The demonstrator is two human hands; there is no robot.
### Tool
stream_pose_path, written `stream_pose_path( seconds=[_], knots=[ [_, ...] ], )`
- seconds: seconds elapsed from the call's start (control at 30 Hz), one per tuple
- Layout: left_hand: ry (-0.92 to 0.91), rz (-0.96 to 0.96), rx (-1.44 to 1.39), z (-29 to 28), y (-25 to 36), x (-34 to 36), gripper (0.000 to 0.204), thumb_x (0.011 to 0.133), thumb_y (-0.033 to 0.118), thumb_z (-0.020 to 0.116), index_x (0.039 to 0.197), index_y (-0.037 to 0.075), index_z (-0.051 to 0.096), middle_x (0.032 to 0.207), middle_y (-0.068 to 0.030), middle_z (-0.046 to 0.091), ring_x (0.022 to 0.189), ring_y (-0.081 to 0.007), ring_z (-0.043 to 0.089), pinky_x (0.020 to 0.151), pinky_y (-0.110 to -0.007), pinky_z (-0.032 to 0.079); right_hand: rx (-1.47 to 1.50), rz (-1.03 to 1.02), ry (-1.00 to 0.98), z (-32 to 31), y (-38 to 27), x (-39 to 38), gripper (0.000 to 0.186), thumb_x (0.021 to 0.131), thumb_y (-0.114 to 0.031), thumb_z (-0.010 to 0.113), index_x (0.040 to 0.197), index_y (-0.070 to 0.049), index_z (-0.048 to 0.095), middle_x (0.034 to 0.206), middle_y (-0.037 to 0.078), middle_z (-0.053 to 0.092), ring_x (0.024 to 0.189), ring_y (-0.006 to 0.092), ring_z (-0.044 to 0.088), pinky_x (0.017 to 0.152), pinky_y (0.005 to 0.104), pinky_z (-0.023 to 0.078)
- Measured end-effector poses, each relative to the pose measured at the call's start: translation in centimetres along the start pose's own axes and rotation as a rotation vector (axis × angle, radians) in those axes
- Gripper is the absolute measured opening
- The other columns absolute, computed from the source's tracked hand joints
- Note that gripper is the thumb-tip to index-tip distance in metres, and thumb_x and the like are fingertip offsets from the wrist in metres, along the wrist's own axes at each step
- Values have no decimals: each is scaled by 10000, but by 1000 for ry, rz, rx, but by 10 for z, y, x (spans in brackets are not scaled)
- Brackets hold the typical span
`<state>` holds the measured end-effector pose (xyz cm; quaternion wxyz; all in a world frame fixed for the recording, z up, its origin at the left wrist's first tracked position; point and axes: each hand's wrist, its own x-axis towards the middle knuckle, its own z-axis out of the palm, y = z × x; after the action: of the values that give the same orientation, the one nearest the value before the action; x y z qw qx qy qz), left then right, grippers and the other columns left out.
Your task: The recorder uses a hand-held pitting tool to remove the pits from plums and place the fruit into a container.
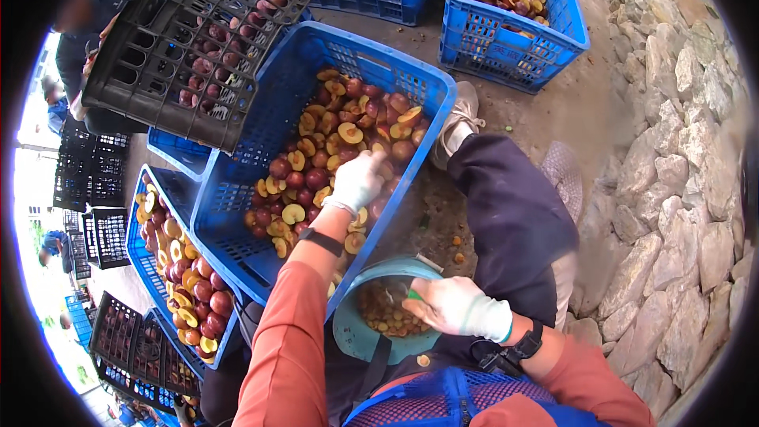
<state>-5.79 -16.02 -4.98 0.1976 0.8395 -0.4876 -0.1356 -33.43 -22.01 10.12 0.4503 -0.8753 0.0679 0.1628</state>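
A large blue plastic crate (213,190) stands before me, holding halved plums (350,133) with yellow flesh and whole dark red ones. Over its right side reaches my left hand (357,182) in a white glove, down among the fruit; its fingertips are blurred, so its grip is unclear. My right hand (462,306), also gloved, is closed around a small green-handled tool (414,295), whose working end is hard to make out. Below that hand, between my legs, a teal bucket (348,332) contains many plum pits (387,316).
At upper left a person's hand (105,30) is at a tilted black crate (170,107) of plums, which overhangs my crate. More blue crates stand at left (142,249) and upper right (506,55). A rough stone wall (672,190) runs along the right.
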Motion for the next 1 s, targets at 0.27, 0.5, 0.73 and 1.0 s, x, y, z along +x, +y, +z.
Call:
stream_pose_path(
  seconds=[0.27, 0.5, 0.73, 1.0],
  knots=[
    [-240, -362, -719, -153, 105, -75, 451, 826, 105, 780, 1241, 36, 616, 1002, -44, 681, 920, -116, 628, 829, -283, 530, 428, -113, 675, -19, -13, 16, 403, 949, -322, 700, 1233, -60, 585, 884, 142, 647, 798, 367, 666, 749, 414, 539],
    [-170, -421, -1497, -173, 157, -179, 475, 986, 229, 604, 1408, 28, 522, 1235, -78, 639, 1061, -159, 651, 905, -276, 530, 901, -56, 397, -11, -30, 7, 272, 999, -271, 629, 1145, -48, 575, 846, 3, 639, 607, 63, 599, 479, 204, 419],
    [-22, -486, -1927, -141, 165, -237, 616, 948, 230, 654, 1497, 104, 404, 1226, -96, 626, 959, -279, 714, 734, -395, 627, 946, -33, 269, 21, -45, 2, 230, 1000, -232, 627, 1149, -62, 588, 842, -7, 625, 587, 55, 567, 482, 204, 425],
    [252, -547, -1632, -123, 163, -257, 551, 960, 157, 628, 1468, 73, 429, 1257, -77, 596, 1083, -152, 621, 898, -283, 526, 121, -383, 563, 36, -67, -17, 180, 997, -239, 605, 999, -61, 579, 902, 236, 638, 785, 443, 637, 679, 470, 519]
  ],
)
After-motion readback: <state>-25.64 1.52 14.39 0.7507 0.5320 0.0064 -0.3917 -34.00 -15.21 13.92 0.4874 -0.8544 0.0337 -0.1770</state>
